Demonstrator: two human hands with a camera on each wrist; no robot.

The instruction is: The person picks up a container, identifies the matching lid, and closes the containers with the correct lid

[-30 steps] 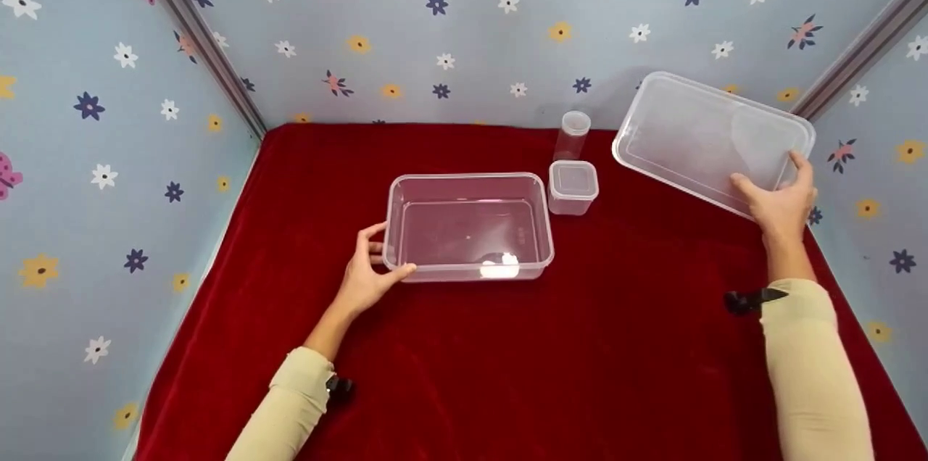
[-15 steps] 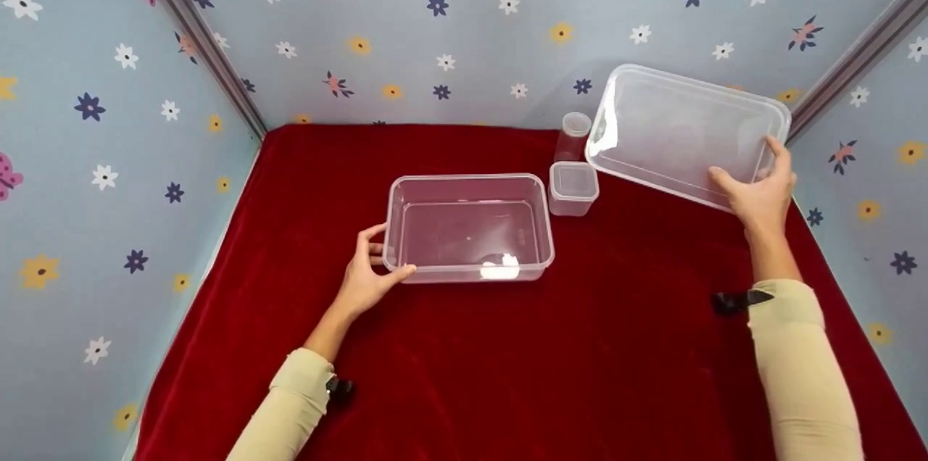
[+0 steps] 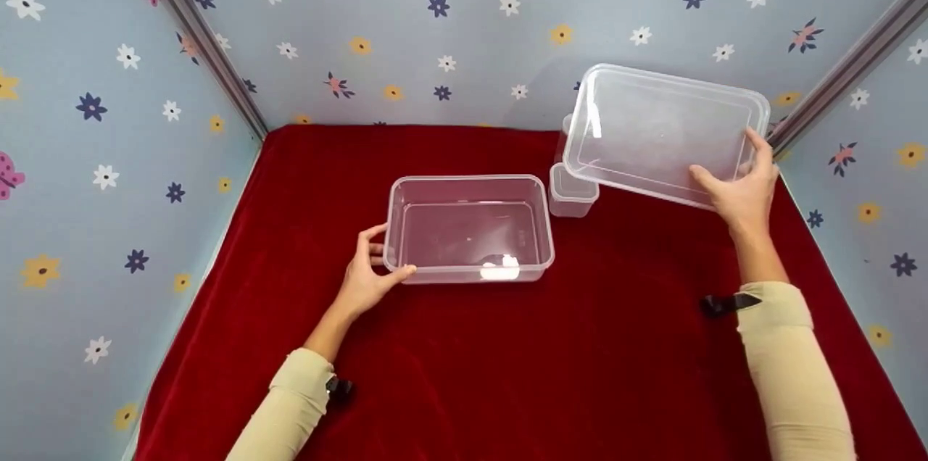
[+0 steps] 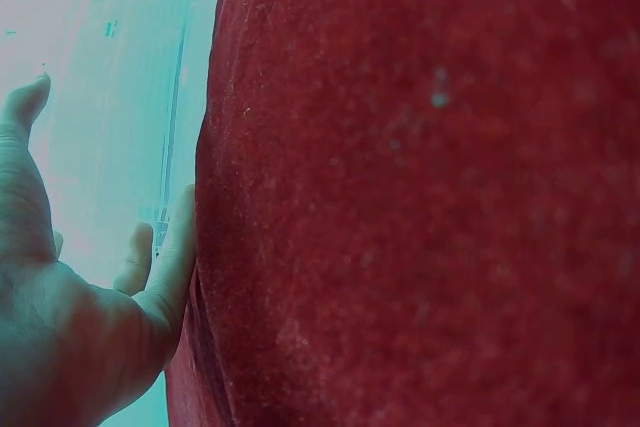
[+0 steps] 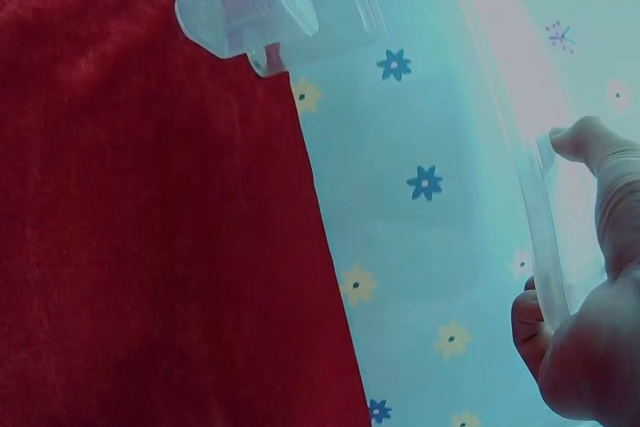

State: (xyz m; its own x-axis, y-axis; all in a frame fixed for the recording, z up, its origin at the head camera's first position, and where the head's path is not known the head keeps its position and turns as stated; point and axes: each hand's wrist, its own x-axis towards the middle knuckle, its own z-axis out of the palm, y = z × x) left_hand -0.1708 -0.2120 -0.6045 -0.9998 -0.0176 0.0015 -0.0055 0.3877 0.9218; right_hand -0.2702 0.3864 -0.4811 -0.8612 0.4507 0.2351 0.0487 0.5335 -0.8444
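A clear rectangular tub point(image 3: 470, 227) sits open on the red cloth point(image 3: 464, 359) near the middle. My left hand point(image 3: 366, 274) grips its front left corner, thumb on the rim and fingers on the side wall; in the left wrist view that hand point(image 4: 70, 317) lies against the tub's wall. My right hand point(image 3: 736, 189) pinches the near right edge of a large clear lid point(image 3: 663, 131), held tilted in the air at the back right. In the right wrist view the lid's edge point(image 5: 535, 207) runs between thumb and fingers.
A small square lidded box point(image 3: 571, 198) stands right of the tub, partly under the raised lid, and a clear round jar behind it is mostly hidden. Both show in the right wrist view point(image 5: 245, 2). Flowered walls point(image 3: 464, 33) close in the back and sides.
My right hand has carried the lid leftward, so it now hangs over the small box and the jar. The left hand and the tub have stayed put.
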